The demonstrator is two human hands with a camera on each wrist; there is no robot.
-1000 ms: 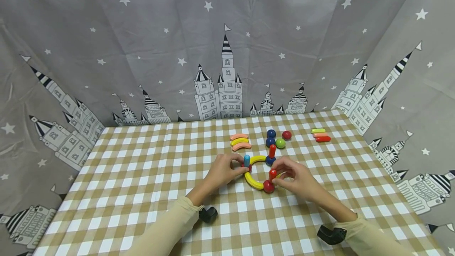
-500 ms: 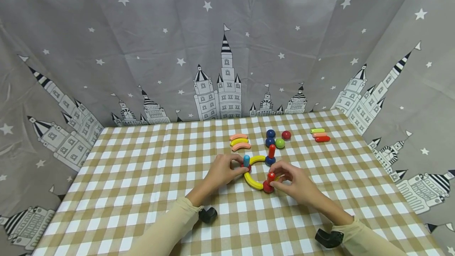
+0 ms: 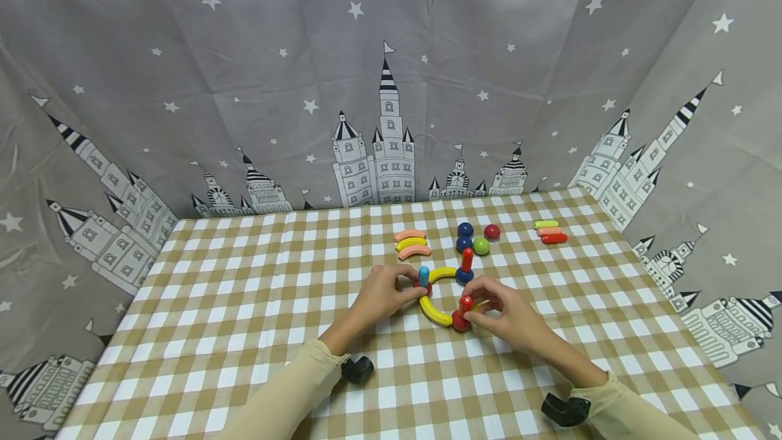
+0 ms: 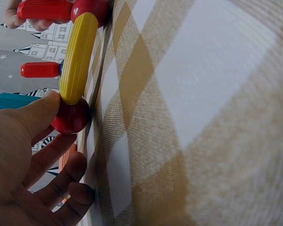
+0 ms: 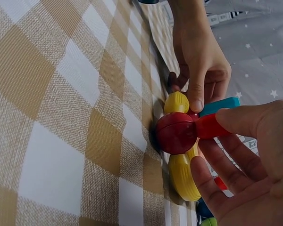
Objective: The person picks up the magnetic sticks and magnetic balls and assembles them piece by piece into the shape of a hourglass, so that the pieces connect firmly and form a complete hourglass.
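A ring of curved yellow bars [image 3: 435,313] and balls lies on the table. My left hand [image 3: 383,290] holds the red ball [image 4: 71,116] at the ring's left with thumb and fingers; a light blue rod [image 3: 423,276] stands on it. At the ring's front, my right hand [image 3: 507,311] pinches a red rod [image 5: 210,126] between thumb and fingers, and the rod stands on another red ball [image 5: 176,133]. Farther back, a second red rod [image 3: 467,260] rises from a dark blue ball [image 3: 464,276]. A yellow bar [image 5: 181,179] on the ring's right is mostly hidden by my right hand in the head view.
Behind the ring lie three curved bars, with a peach bar [image 3: 415,250] nearest. Loose balls, including a green ball [image 3: 481,246] and a red ball [image 3: 491,231], sit to their right. Short rods, one a red rod [image 3: 554,238], lie farther right on the checked tablecloth [image 3: 244,290].
My right hand has shifted slightly left and its fingers have come closer around the front red rod, then stayed still. My left hand keeps its place at the left red ball.
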